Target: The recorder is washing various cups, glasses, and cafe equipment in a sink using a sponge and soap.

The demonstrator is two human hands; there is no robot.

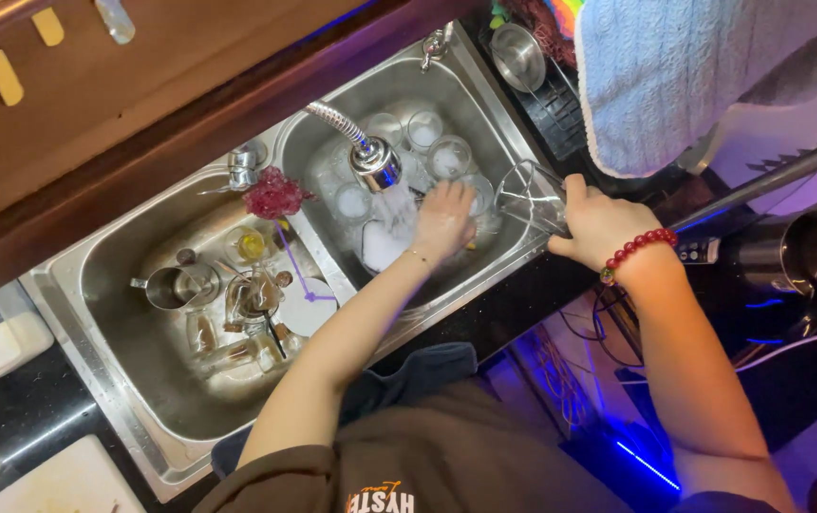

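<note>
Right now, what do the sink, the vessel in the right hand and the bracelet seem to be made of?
The sink looks like brushed stainless steel: grey, dull sheen. The vessel in the right hand seems clear glass, since the basin shows through it. The bracelet is glossy red round beads, perhaps stone or plastic.

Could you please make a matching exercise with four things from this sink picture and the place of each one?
Things:
1. clear glass
2. metal jug
3. red scrubber
4. blue towel

Places:
a. on the divider between the two basins
b. hanging at the upper right
c. in the right hand, at the basin edge
d. standing in the left basin

Pairs: 1-c, 2-d, 3-a, 4-b
</note>
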